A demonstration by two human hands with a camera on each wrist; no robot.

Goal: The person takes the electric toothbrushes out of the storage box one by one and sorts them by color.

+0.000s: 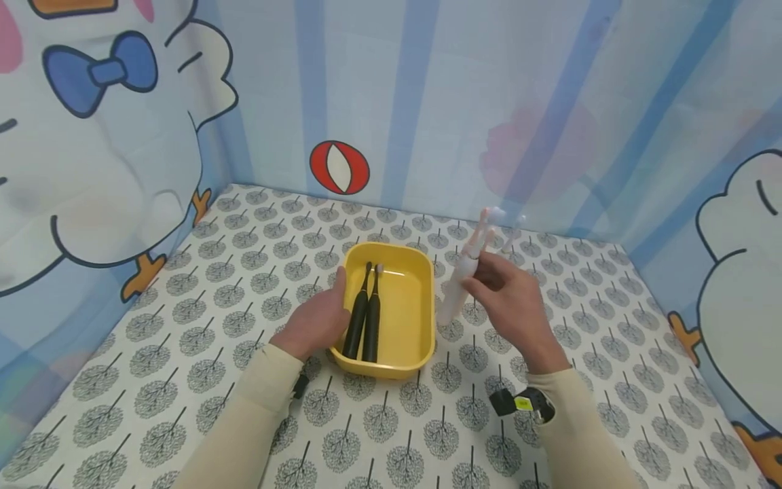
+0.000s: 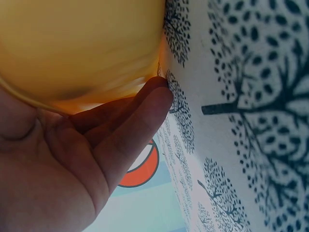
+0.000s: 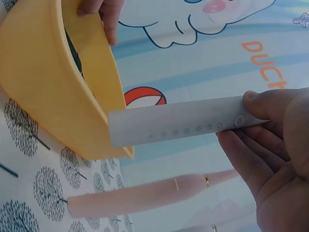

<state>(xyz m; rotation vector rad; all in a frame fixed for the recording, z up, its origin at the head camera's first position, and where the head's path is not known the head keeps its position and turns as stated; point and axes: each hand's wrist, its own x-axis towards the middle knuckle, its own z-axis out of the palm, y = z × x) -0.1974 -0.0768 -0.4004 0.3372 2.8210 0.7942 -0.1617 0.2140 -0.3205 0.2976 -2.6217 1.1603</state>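
Your right hand pinches one white cylindrical toothbrush beside one yellow plastic tray's right edge; your left hand grips its left edge, near two slim black toothbrushes inside.

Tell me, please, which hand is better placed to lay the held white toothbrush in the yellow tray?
Probably the right hand: it pinches the white toothbrush beside the yellow tray. The left hand grips the tray's opposite side, better suited to steadying it.

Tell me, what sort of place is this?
Probably a decorated indoor tabletop corner, though I can't be sure: there's a cartoon backdrop, a tree-print cloth and a yellow tray holding black toothbrushes.
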